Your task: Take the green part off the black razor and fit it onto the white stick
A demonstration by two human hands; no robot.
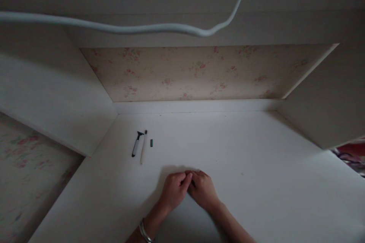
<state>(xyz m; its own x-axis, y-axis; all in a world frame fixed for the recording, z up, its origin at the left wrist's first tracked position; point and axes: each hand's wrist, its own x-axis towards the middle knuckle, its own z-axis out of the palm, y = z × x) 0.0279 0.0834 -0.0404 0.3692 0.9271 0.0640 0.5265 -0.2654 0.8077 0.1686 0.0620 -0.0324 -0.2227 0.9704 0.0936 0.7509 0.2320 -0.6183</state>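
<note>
My left hand (174, 189) and my right hand (203, 189) rest together on the white desk (256, 167), fingertips meeting in a pinch near the middle. Their fingers are curled closed over something small that I cannot make out. A bracelet sits on my left wrist. Up and to the left of the hands lie a pen body with a black clip (137, 143), a thin pale refill rod (143, 147) and a tiny dark piece (151, 143), side by side on the desk.
The desk sits in an alcove with a floral back wall (196, 74) and white side panels. A white cable (119, 28) hangs across the top. Floral bedding (25, 167) lies to the left, colourful cloth at the right edge.
</note>
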